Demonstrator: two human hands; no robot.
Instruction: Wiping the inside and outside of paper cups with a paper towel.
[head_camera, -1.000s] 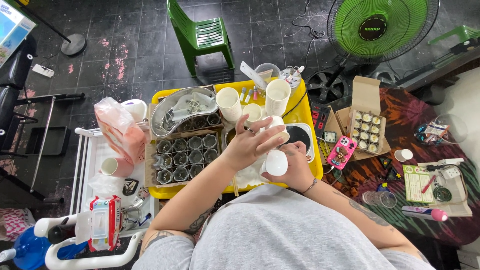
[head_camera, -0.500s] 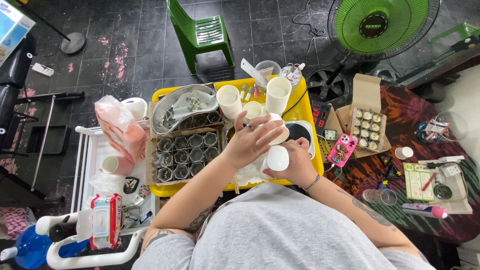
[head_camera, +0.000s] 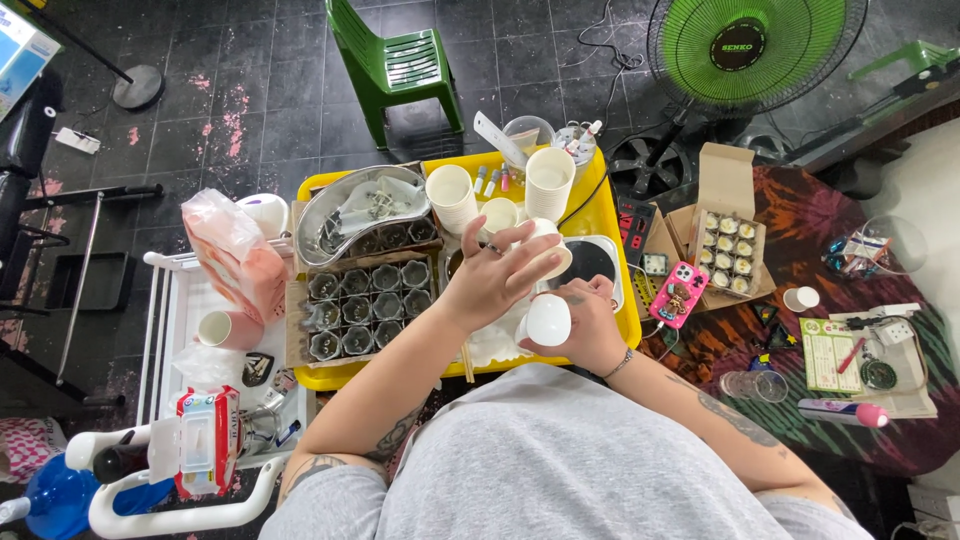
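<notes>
At frame centre, the left hand (head_camera: 497, 275) fingers wrap a white cup (head_camera: 548, 252); the right hand (head_camera: 585, 322) grips another white cup (head_camera: 549, 320), both over the yellow tray (head_camera: 600, 215). Cup stacks (head_camera: 550, 183) stand behind; an open cardboard box (head_camera: 728, 235) sits right, a pink bag (head_camera: 232, 255) left.

Dark tiled floor (head_camera: 250, 90) – a green plastic chair (head_camera: 400, 65) and green fan (head_camera: 755, 45) stand beyond the table

home craft corner: cluttered yellow tray (head_camera: 610, 250)
</notes>
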